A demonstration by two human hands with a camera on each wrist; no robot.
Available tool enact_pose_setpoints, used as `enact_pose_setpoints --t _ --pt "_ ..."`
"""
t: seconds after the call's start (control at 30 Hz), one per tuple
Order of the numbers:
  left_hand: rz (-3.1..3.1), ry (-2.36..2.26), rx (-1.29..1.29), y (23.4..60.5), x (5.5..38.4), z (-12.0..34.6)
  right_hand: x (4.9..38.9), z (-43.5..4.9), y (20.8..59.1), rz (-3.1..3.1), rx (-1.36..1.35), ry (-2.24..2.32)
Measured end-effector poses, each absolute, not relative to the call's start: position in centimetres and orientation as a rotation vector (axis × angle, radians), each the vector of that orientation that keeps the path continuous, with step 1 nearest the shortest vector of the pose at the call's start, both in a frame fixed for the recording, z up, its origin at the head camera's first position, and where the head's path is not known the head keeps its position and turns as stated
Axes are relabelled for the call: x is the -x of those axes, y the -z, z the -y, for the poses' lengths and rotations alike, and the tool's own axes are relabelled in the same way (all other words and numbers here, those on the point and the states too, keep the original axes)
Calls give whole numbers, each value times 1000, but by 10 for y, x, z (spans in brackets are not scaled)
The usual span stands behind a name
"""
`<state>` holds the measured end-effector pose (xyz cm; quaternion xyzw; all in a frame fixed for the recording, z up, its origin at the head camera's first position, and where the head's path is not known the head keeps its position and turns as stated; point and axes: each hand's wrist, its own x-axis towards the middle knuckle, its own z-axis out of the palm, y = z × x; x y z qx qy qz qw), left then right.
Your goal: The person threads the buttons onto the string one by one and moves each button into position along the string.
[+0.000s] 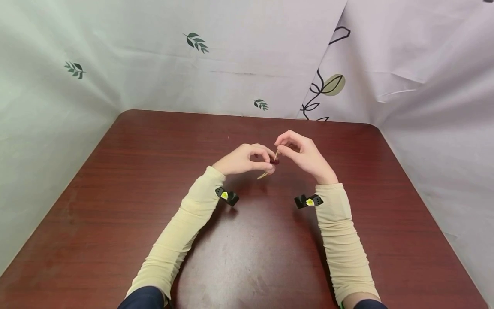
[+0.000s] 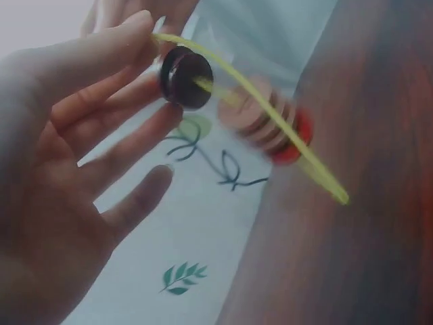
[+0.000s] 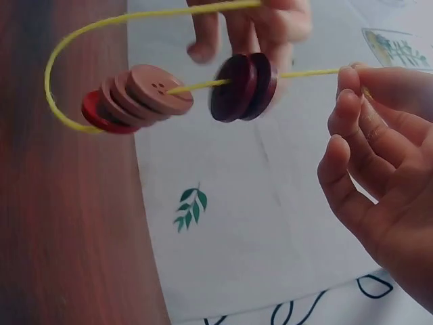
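A yellow cord (image 3: 162, 12) runs in a loop through a row of buttons between my hands. My left hand (image 1: 245, 159) pinches one end of the cord between thumb and finger. My right hand (image 1: 305, 158) pinches the other end with its fingertips. Two dark maroon buttons (image 3: 245, 88) sit together on the cord, close to the left fingers. Further along hang several pink buttons (image 3: 152, 91) with a red button (image 3: 101, 115) behind them. In the left wrist view the pink buttons (image 2: 257, 118) are blurred. The strung buttons hang above the table.
The reddish-brown wooden table (image 1: 115, 193) extends under both arms. Behind it hangs a white sheet (image 1: 239, 56) with leaf prints. Black wrist cameras are strapped over the pale sleeves (image 1: 185, 223).
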<state>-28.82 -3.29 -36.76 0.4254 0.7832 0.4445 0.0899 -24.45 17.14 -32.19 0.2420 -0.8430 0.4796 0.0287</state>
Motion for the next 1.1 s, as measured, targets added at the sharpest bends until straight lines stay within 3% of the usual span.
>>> enact_pose_setpoints --t 0.53,0.93,1.1 --pt "-2377 -1229 -1275 376 290 29 235 -165 310 2574 -711 -1504" --pt "-2407 -991 -1351 384 296 30 251 -190 325 2453 -677 -1676" --pt "-2420 -871 -1232 377 301 49 250 -202 322 2521 -658 -1667"
